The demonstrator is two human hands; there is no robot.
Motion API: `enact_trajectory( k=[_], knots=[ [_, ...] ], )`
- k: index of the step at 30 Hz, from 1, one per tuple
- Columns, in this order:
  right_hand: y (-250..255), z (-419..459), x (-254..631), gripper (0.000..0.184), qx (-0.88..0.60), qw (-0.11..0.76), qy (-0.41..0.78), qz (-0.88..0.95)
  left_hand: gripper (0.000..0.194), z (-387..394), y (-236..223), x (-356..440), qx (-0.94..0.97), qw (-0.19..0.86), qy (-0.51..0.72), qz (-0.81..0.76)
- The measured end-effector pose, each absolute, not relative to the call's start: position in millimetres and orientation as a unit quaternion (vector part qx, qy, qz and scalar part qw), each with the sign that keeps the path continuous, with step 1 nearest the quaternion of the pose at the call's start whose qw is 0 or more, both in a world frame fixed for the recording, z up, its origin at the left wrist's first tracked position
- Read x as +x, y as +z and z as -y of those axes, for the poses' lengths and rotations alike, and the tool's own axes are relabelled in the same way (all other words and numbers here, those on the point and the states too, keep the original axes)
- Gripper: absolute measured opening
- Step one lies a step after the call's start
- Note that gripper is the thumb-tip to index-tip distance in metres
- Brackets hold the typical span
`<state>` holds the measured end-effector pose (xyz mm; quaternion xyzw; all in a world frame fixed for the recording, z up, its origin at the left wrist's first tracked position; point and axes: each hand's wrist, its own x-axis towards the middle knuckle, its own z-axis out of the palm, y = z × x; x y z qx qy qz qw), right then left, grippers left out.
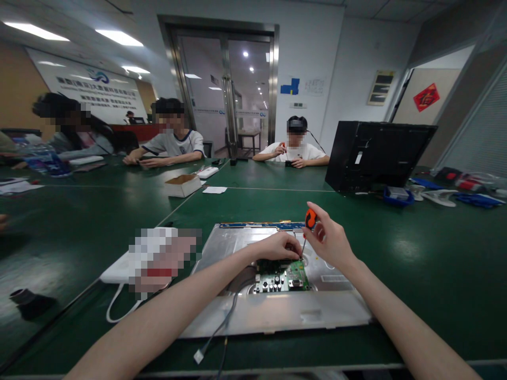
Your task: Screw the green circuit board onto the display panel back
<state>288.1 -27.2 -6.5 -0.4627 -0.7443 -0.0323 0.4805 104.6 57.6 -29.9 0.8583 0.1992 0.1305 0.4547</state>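
Note:
My right hand (330, 240) grips a small screwdriver (311, 218) by its orange and black handle. Its thin shaft slants down to the upper right corner of a green circuit board (296, 273). My left hand (279, 246) reaches over the board's back part, and its bent fingers meet close to the screwdriver tip. Whatever those fingers pinch, if anything, is too small to make out. Under the board lies a silver metal display panel (285, 314) with a blue strip along its far edge. Grey cables (233, 306) run from the board toward me and end in a white connector (198, 356).
Left of the panel lies a white device with a cable (119, 266), partly blurred out. A black cylindrical part (24, 300) is farther left. Beyond are an open cardboard box (182, 186) and a black monitor housing (376, 155). Several people sit around the green table (428, 264).

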Motion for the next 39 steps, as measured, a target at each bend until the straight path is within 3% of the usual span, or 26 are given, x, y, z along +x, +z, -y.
enact_trajectory(
  k=[6,17,39],
  knots=[
    [-6.9,28.3,289.4,0.06,-0.451,0.469,-0.026,0.759,0.002,-59.2,-32.4,104.7,0.857,0.456,0.13,-0.2],
    [-8.1,25.5,287.3,0.051,-0.447,0.493,-0.054,0.744,0.005,-57.6,-29.1,105.0,0.859,0.453,0.128,-0.203],
    [-8.6,25.4,287.7,0.051,-0.454,0.493,-0.052,0.741,0.006,-60.9,-36.1,106.8,0.858,0.456,0.128,-0.2]
  ],
)
